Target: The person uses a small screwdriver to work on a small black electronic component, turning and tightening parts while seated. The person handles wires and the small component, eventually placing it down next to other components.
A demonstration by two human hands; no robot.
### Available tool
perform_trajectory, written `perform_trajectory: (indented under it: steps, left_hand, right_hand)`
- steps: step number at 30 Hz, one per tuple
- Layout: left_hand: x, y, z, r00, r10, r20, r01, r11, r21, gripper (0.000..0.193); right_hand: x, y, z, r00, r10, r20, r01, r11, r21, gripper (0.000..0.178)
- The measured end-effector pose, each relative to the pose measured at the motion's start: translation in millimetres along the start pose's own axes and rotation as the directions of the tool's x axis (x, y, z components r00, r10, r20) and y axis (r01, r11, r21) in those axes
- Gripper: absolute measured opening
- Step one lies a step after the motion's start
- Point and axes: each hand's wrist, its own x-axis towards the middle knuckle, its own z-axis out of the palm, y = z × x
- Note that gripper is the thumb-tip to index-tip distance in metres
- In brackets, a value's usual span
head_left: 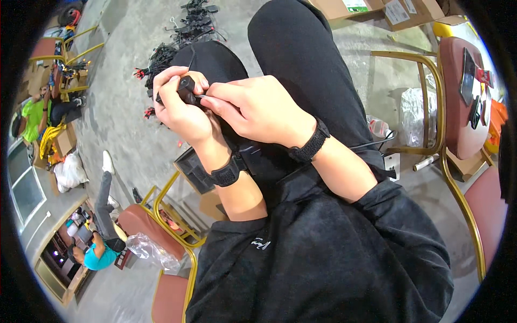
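The small black part (pixel 186 86) is up in the air above the left knee (pixel 216 60), nobody's set it down on anything. Left hand (pixel 186 116) has it wrapped in curled fingers, with the blocky end poking out between them, so it sits right inside that grip. Right hand (pixel 256 105) is closed too: thumb and forefinger pinch a thin shiny bit (pixel 201 96) right at the part's right side, though honestly can't tell what that is, it's mostly covered. Past the knee's outer edge, a pile of black cables (pixel 160 62) with red ends lies on the concrete floor (pixel 121 70).
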Motion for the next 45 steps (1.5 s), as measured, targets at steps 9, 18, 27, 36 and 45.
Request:
perform_trajectory:
  steps: [9, 18, 27, 36, 45]
  left_hand:
    - [1.1, -1.5, -6.3, 0.997, 0.012, 0.074, -0.015, 0.999, 0.039, 0.021]
    - [1.5, -2.1, -7.1, 0.997, 0.004, 0.08, -0.006, 1.0, 0.019, 0.021]
    - [1.8, -2.3, -5.3, 0.997, 0.013, 0.073, -0.015, 0.999, 0.032, 0.021]
    - [1.9, -1.3, -4.4, 0.998, 0.041, 0.046, -0.04, 0.999, -0.027, 0.014]
    - [1.4, -2.8, -3.0, 0.999, 0.007, 0.039, -0.006, 1.0, -0.016, 0.013]
  right_hand:
    - [-0.2, 1.5, 3.5, 1.0, 0.001, 0.014, -0.001, 1.0, -0.023, 0.022]
    - [0.1, 2.4, 3.4, 1.0, 0.005, 0.016, -0.005, 1.0, 0.008, 0.023]
    - [1.1, 1.1, 3.6, 1.0, 0.016, 0.005, -0.016, 1.0, 0.023, 0.029]
    - [0.7, 2.6, 8.1, 0.995, -0.006, -0.103, 0.01, 0.999, 0.035, 0.024]
    - [-1.1, 7.3, 8.5, 0.993, 0.026, -0.112, -0.023, 0.999, 0.028, 0.02]
